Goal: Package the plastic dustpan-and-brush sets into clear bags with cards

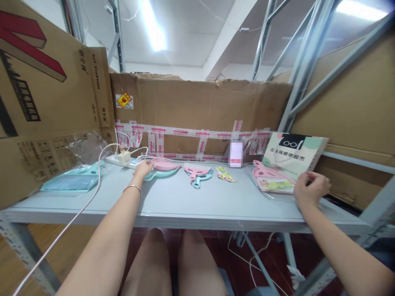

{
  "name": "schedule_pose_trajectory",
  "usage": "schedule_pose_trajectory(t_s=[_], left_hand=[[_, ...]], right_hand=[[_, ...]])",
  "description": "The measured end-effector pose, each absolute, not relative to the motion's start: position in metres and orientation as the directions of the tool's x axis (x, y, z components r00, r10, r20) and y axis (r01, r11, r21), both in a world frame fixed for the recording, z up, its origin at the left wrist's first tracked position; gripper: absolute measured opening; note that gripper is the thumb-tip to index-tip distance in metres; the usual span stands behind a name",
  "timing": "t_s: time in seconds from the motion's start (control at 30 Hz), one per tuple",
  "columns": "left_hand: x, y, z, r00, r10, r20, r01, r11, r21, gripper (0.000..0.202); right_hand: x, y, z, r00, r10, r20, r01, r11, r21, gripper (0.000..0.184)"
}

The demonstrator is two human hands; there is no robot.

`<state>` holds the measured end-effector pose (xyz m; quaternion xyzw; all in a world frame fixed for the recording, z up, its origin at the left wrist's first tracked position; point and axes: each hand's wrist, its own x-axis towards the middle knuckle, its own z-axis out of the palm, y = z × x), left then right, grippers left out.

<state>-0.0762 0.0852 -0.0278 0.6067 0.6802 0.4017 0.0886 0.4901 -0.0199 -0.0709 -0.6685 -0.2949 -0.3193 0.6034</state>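
My left hand [143, 167] reaches across the grey table [173, 205] and rests its fingers on a pink dustpan [166, 165] stacked on a teal one [154, 174]. My right hand [311, 189] is curled, its fingers pinched on the edge of a clear plastic bag [279, 193] that holds a pink dustpan set [269, 176] with a printed card. A small pink and teal brush pair [196, 172] lies at the middle of the table. A silver bangle circles my left wrist.
A teal dustpan in a bag [71, 181] lies at the left. A white power strip [123, 159] with cables sits at the back. A phone [236, 153] leans on the taped cardboard wall. A paper bag [294, 156] stands right. Metal rack posts flank the table.
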Motion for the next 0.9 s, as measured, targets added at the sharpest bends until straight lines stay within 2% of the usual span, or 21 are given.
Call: schedule_pose_trajectory(t_s=[0.13,0.33,0.4,0.47,0.53,0.57,0.67,0.77,0.83,0.9], left_hand=[[-0.074,0.077,-0.022,-0.337,0.824,0.455,0.727,-0.08,0.682,0.029],[-0.066,0.056,0.004,-0.411,0.546,0.731,0.648,-0.389,0.655,0.049],[-0.062,0.056,0.017,-0.481,0.419,0.77,0.54,-0.55,0.637,0.053],[-0.058,0.058,0.033,-0.542,0.341,0.768,0.317,-0.764,0.562,0.049],[-0.051,0.059,0.05,-0.51,0.394,0.765,0.011,-0.886,0.464,0.044],[-0.047,0.06,0.058,-0.436,0.462,0.772,-0.127,-0.881,0.456,0.044],[-0.029,0.06,0.074,-0.123,0.652,0.748,-0.392,-0.724,0.567,0.051],[-0.01,0.063,0.073,0.098,0.761,0.642,-0.42,-0.553,0.719,0.062],[-0.001,0.066,0.067,0.155,0.786,0.599,-0.398,-0.505,0.766,0.068],[0.003,0.071,0.059,0.173,0.79,0.589,-0.387,-0.495,0.778,0.072]], right_hand=[[0.484,-0.023,-0.067,0.617,0.015,0.787,0.786,-0.05,-0.616,0.014],[0.472,-0.029,-0.059,0.639,-0.009,0.769,0.767,0.075,-0.637,0.014],[0.462,-0.029,-0.054,0.646,0.0,0.763,0.756,0.141,-0.64,0.015],[0.442,-0.024,-0.046,0.638,0.052,0.768,0.741,0.229,-0.631,0.015],[0.41,-0.014,-0.035,0.604,0.156,0.781,0.711,0.337,-0.617,0.016],[0.39,-0.008,-0.029,0.575,0.225,0.787,0.685,0.394,-0.613,0.018],[0.316,0.012,-0.011,0.398,0.496,0.772,0.547,0.548,-0.633,0.025],[0.245,0.025,0.0,0.091,0.741,0.665,0.339,0.605,-0.721,0.036],[0.212,0.027,0.0,-0.087,0.824,0.559,0.216,0.564,-0.797,0.041],[0.195,0.026,-0.003,-0.208,0.857,0.471,0.119,0.5,-0.858,0.053]])
